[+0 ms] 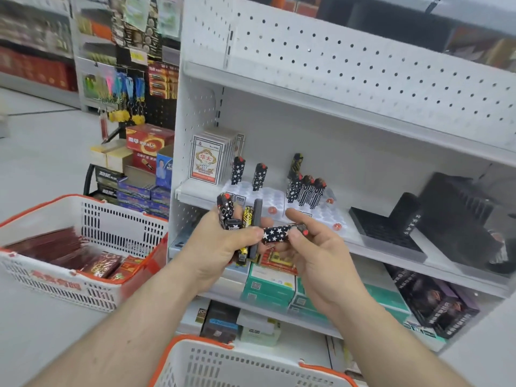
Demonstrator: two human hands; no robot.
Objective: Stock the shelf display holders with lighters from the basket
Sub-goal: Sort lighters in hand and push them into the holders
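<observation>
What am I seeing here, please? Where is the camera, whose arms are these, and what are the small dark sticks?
There is one picture, from a camera worn on a person's head, looking down at their own hands. The left hand grips a bunch of lighters. The right hand pinches a star-patterned lighter, lying sideways. Behind, on the white shelf, white display holders have a few lighters standing upright. Two white and orange baskets are nearby, one at the left and one below.
</observation>
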